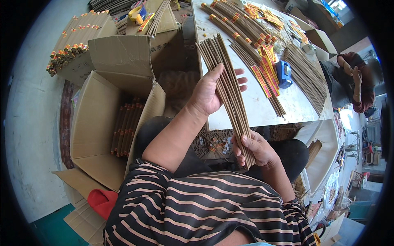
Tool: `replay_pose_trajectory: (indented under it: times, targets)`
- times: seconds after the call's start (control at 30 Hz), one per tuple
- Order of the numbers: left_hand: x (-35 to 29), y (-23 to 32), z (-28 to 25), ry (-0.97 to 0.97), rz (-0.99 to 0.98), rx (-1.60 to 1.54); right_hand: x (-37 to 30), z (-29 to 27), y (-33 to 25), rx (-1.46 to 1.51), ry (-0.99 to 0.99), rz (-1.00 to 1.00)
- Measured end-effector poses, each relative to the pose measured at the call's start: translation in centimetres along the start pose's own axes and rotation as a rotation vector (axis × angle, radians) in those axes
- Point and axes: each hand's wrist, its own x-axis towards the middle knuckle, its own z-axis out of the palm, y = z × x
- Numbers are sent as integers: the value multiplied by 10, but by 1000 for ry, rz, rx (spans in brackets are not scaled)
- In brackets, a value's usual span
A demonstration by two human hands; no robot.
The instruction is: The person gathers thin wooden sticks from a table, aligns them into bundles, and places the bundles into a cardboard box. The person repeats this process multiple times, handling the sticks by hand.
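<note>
A loose bundle of thin brown incense sticks [233, 102] slants across my lap at the table's near edge, its far end fanned out. Around its upper part is my left hand [206, 92], thumb on top and fingertips showing past the far side. My right hand [259, 151] closes on the lower end, thumb over the sticks. Just beyond on the white table [223, 117] lie more loose sticks [250, 57], red and yellow paper labels [266, 78] and a blue tape dispenser [284, 74].
An open cardboard box [88, 119] at my left holds several wrapped bundles [128, 127]. Finished bundles [238, 22] lie at the table's back, and others are stacked [78, 37] far left. Loose sticks [305, 76] spread on the right, near another person [355, 78].
</note>
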Motion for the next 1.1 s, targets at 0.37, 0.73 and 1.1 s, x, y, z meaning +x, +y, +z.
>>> replay_pose_trajectory:
  times: [0.37, 0.73, 1.1]
  targets:
    - [0, 0, 1, 42, -33, -16, 1, -4, 2, 162, 28, 9]
    - [-1, 2, 2, -15, 11, -50, -1, -5, 2, 181, 12, -77]
    - [1, 4, -8, -34, -107, -138, -4, 0, -2, 201, 14, -80]
